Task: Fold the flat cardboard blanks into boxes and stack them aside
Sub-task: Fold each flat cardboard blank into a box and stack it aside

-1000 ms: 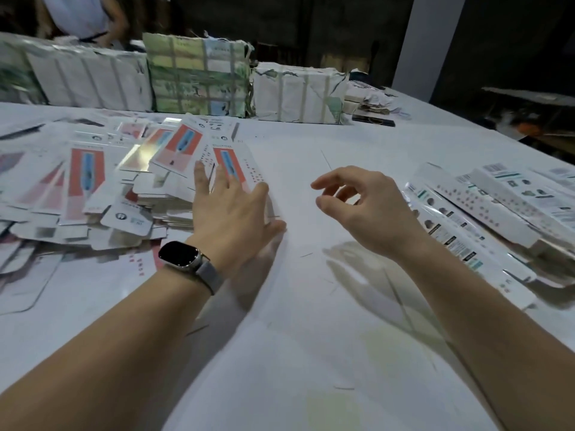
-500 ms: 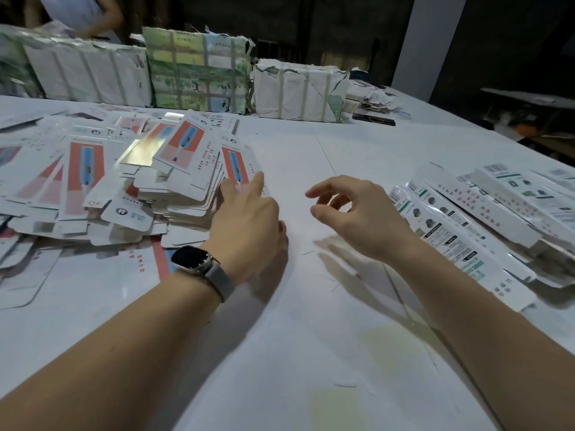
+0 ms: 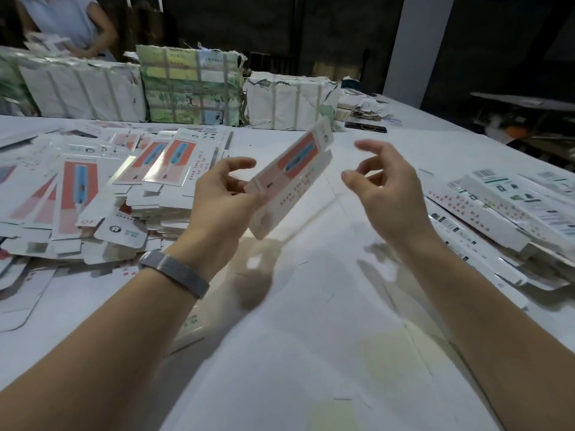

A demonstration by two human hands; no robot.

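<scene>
- Head view: the left hand [image 3: 217, 200] holds one blank [image 3: 289, 177] up off the table [image 3: 311, 337], gripping its near end.
- Left fingers [image 3: 239, 164] are curled, with the thumb side against the blank's near edge (the exact contact is partly hidden by the card).
- From those fingers the blank tilts up and away to the right, its red and blue print facing up and its far tab highest.
- The right hand [image 3: 385, 188] hovers just right of the blank and does not touch it.
- Right fingers [image 3: 370, 147] are loosely curled and spread, holding nothing, with the thumb pointing toward the blank.
- A pile of blanks [image 3: 140, 181] lies flat on the table left of the left fingers, spreading out to the frame edge.
- Folded boxes [image 3: 504, 206] lie in a loose heap right of the right hand (long white ones with dark print).
- A band [image 3: 174, 270] circles the left wrist.
- Beyond the fingers, wrapped bundles [image 3: 189, 88] stand in a row along the far side of the table.
- A phone [image 3: 365, 126] lies past the blank's raised tip, near the bundles.
- Another person [image 3: 71, 23] stands behind the bundles at far left.
</scene>
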